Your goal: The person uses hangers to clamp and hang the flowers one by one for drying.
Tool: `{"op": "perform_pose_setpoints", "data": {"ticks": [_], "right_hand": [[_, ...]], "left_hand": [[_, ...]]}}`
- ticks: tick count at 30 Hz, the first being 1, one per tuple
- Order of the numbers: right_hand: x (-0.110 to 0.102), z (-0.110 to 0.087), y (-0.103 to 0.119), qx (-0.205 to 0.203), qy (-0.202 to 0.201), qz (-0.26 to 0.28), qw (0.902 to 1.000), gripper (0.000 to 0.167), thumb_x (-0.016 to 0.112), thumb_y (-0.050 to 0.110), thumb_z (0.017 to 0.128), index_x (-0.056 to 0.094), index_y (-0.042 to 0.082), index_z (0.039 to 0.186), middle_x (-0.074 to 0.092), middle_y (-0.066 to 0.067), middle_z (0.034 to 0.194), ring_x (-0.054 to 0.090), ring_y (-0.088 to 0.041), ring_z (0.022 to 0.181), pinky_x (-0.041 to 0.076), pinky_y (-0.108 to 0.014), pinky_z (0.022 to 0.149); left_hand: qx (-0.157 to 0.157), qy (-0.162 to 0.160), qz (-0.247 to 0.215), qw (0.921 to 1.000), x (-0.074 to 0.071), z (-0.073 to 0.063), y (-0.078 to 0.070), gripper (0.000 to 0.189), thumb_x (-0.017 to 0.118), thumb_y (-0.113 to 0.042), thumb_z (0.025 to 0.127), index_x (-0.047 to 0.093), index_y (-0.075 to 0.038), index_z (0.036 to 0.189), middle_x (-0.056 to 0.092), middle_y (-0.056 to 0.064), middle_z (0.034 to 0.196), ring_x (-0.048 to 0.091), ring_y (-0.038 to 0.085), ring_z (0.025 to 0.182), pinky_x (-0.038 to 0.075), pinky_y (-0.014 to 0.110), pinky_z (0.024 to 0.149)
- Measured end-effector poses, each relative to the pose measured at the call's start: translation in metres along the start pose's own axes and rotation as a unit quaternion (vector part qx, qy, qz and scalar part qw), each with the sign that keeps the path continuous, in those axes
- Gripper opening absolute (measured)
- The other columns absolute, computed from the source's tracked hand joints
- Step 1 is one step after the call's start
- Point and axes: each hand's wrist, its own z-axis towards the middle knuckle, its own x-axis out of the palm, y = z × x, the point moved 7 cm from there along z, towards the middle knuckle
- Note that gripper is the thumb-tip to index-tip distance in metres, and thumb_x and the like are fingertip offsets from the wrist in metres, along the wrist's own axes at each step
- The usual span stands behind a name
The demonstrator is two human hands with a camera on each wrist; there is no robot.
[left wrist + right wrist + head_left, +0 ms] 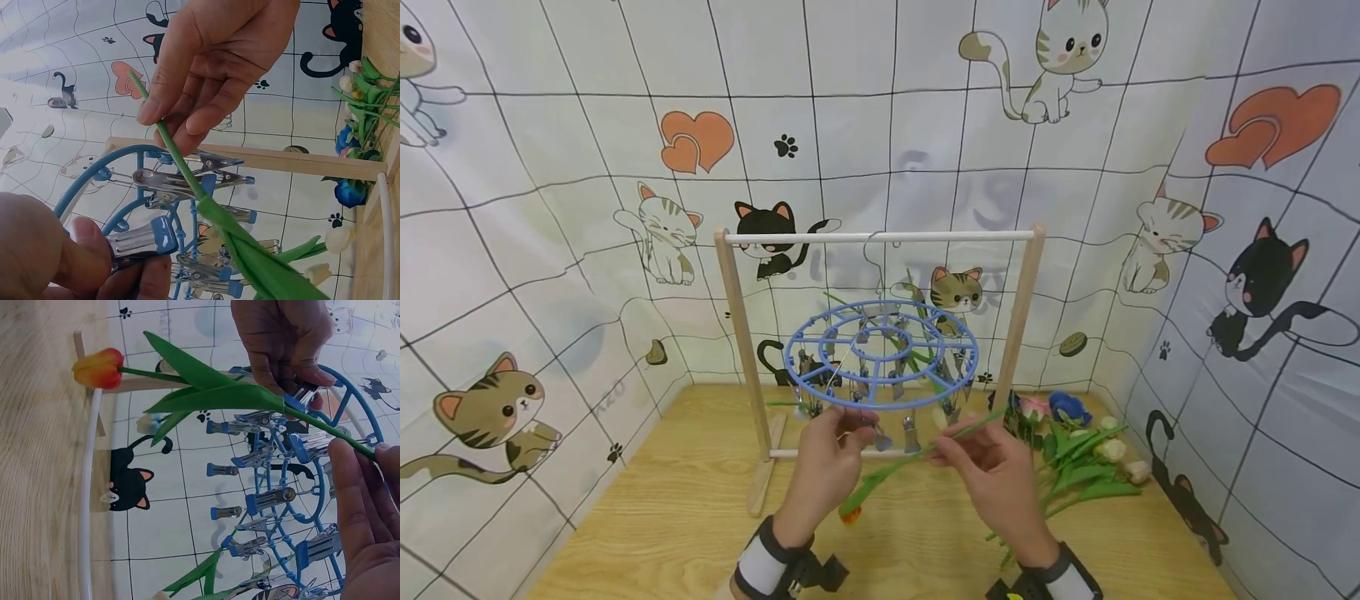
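Between thumb and fingers, my left hand (pixel 827 462) pinches a metal clip (pixel 140 244) with blue tips at the near edge of a round blue drying hanger (pixel 787 367). My right hand (pixel 996 479) holds an artificial tulip by the end of its green stem (pixel 172 147). Its orange-yellow bloom (pixel 100 369) points down toward the table, and two long leaves (pixel 212 399) spread along the stem. In the right wrist view the stem passes close by the clip in my left hand. Several other clips (pixel 272 499) dangle from the rings.
A wooden rack (pixel 741 350) with a white top bar (pixel 820 237) carries the hanger on a hook. White tulips (pixel 339 239) hang among the clips. On the table (pixel 662 500), to the right, lies a pile of artificial flowers, with a blue rose (pixel 1067 408) and white tulips (pixel 1110 451).
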Motion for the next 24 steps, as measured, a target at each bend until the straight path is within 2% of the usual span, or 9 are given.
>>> {"op": "perform_pose_setpoints", "data": {"ticks": [8, 14, 17, 24], "right_hand": [[0.008, 0.002, 0.005, -0.002, -0.002, -0.004, 1.0, 0.017, 0.078, -0.009, 0.106, 0.078, -0.001, 0.12, 0.086, -0.02, 0.106, 0.088, -0.017, 0.089, 0.075, -0.039, 0.081], [0.012, 0.004, 0.009, -0.002, -0.004, 0.008, 1.0, 0.016, 0.078, -0.009, 0.106, 0.079, -0.001, 0.12, 0.086, -0.024, 0.106, 0.088, -0.018, 0.089, 0.074, -0.038, 0.082], [0.013, 0.006, 0.009, -0.006, -0.003, 0.015, 0.9999, 0.016, 0.077, -0.01, 0.106, 0.078, -0.003, 0.12, 0.086, -0.026, 0.107, 0.088, -0.017, 0.089, 0.074, -0.038, 0.081], [0.016, 0.007, 0.004, 0.017, -0.001, 0.018, 0.9997, 0.014, 0.078, -0.009, 0.107, 0.078, -0.003, 0.119, 0.087, -0.023, 0.107, 0.088, -0.014, 0.089, 0.075, -0.042, 0.081]], "left_hand": [[0.023, -0.006, 0.0, 0.9997, -0.001, -0.001, -0.001, 0.018, 0.064, 0.012, 0.108, 0.077, 0.001, 0.111, 0.083, 0.015, 0.109, 0.084, 0.024, 0.1, 0.067, 0.022, 0.087], [0.022, 0.0, -0.001, 0.9998, 0.001, -0.001, -0.002, 0.017, 0.065, 0.012, 0.107, 0.078, 0.001, 0.11, 0.083, 0.015, 0.106, 0.084, 0.023, 0.098, 0.065, 0.021, 0.081], [0.015, 0.003, 0.0, 0.9999, 0.003, -0.001, -0.002, 0.016, 0.066, 0.01, 0.108, 0.078, 0.0, 0.11, 0.084, 0.014, 0.104, 0.084, 0.022, 0.097, 0.064, 0.021, 0.079], [-0.005, 0.009, 0.0, 1.0, 0.005, 0.0, 0.003, 0.016, 0.064, 0.009, 0.11, 0.078, 0.0, 0.112, 0.083, 0.014, 0.108, 0.083, 0.021, 0.101, 0.07, 0.029, 0.086]]}}
